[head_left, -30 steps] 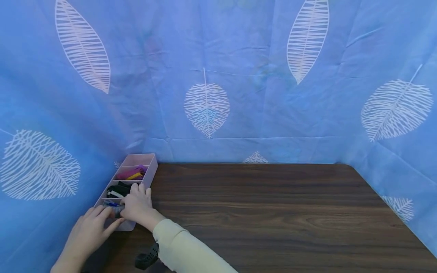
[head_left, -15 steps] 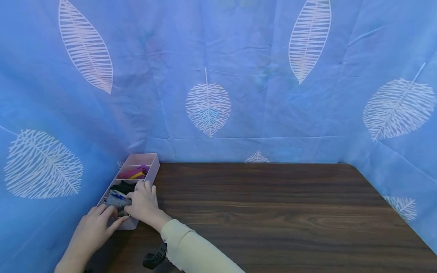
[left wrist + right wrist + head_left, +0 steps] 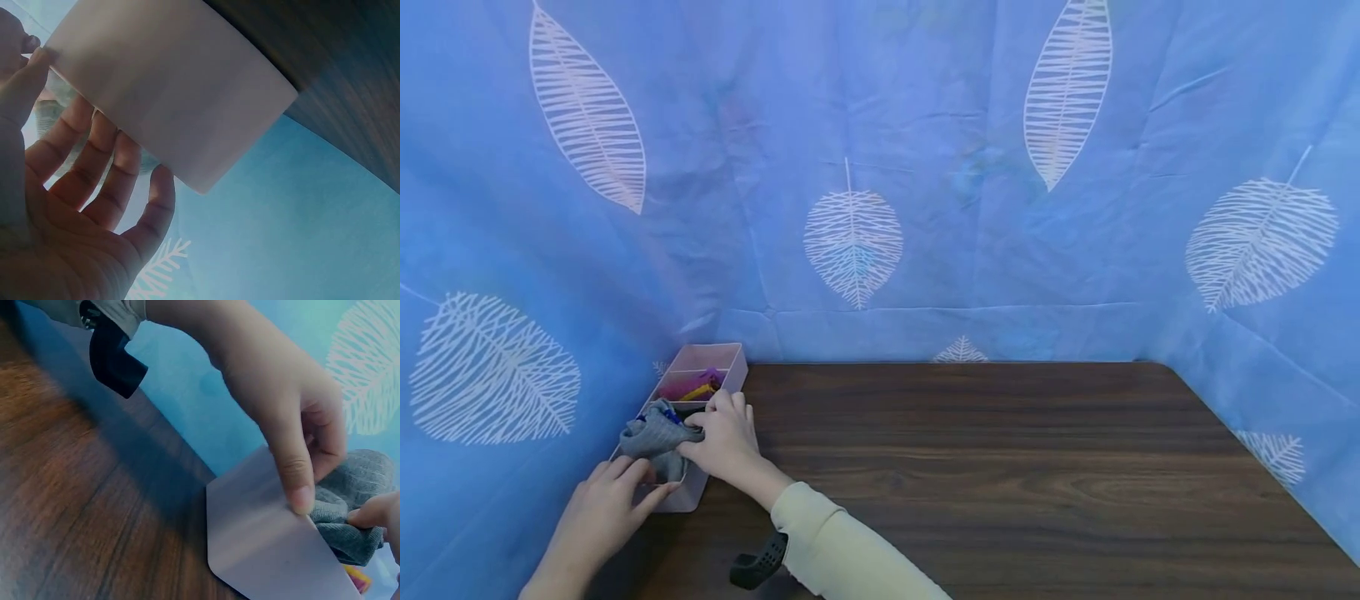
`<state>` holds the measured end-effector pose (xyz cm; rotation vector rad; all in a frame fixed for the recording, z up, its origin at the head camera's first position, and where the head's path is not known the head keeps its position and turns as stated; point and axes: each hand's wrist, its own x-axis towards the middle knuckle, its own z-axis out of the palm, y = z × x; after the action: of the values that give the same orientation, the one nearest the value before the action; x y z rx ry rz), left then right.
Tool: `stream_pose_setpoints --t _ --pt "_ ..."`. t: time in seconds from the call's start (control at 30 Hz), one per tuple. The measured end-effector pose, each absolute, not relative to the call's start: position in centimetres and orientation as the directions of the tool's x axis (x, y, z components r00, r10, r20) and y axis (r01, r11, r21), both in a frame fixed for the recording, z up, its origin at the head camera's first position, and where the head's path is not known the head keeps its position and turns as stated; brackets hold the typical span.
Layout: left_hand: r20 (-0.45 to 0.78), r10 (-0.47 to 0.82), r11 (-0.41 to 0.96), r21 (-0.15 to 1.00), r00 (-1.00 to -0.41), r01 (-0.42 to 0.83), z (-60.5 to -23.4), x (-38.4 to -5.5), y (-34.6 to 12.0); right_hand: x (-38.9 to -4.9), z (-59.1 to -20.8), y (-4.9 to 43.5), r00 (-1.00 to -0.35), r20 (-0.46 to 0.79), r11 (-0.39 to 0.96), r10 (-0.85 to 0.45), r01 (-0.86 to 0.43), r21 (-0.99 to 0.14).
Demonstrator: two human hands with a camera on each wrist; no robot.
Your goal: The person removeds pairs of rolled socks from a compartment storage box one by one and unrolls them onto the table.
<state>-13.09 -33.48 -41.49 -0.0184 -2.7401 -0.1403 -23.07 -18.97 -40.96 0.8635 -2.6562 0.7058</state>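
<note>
A grey knitted sock (image 3: 658, 437) with a blue patch bulges from the near part of the divided pale pink box (image 3: 688, 496). My right hand (image 3: 726, 437) pinches the sock at its right side; the right wrist view shows thumb and fingers of that hand (image 3: 378, 512) bunching the ribbed fabric (image 3: 365, 478). At the box's near end my left hand (image 3: 606, 500) grips the rim. In the left wrist view its fingers (image 3: 125, 153) reach over behind the end wall (image 3: 175, 87), while its thumb lies along the edge. Dark cloth is mostly hidden under the sock.
Farther compartments hold purple and yellow cloth (image 3: 692, 386). The box stands at the left of the dark wooden table (image 3: 1000, 467), against a blue leaf-print curtain (image 3: 925, 233). A black device (image 3: 760, 562) hangs at my right wrist.
The grey sock has come up out of the near compartment and shifted forward, now covering most of the dark cloth. My right hand moved slightly right with it; the left hand stayed at the rim.
</note>
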Motion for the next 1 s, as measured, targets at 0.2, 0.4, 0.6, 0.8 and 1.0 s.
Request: stream_pose_setpoints --t 0.2,0.4,0.6,0.8,1.0 --pt "0.407 0.008 0.994 0.095 -0.914 0.051 -41.8 -13.2 -33.4 -23.5 -41.2 -17.2 -0.785 0.427 0.627 -0.449 -0.617 -0.475" --pt "0.345 -0.030 0.994 0.113 -0.938 0.010 -41.8 -13.2 -33.4 -24.1 -41.4 -15.1 -0.821 0.395 0.522 -0.412 -0.568 -0.636" --pt "0.303 -0.048 0.993 0.115 -0.952 -0.013 -41.4 -13.3 -33.6 -24.9 -41.5 -12.9 -0.844 0.379 0.419 -0.379 -0.521 -0.743" --pt "0.280 -0.060 0.992 0.124 -0.958 -0.026 -41.3 -13.2 -33.8 -25.4 -41.8 -11.3 -0.857 0.362 0.388 -0.366 -0.494 -0.778" --pt "0.259 -0.070 0.989 0.144 -0.963 -0.033 -41.2 -13.3 -33.7 -26.0 -42.2 -9.1 -0.872 0.358 0.370 -0.334 -0.471 -0.801"
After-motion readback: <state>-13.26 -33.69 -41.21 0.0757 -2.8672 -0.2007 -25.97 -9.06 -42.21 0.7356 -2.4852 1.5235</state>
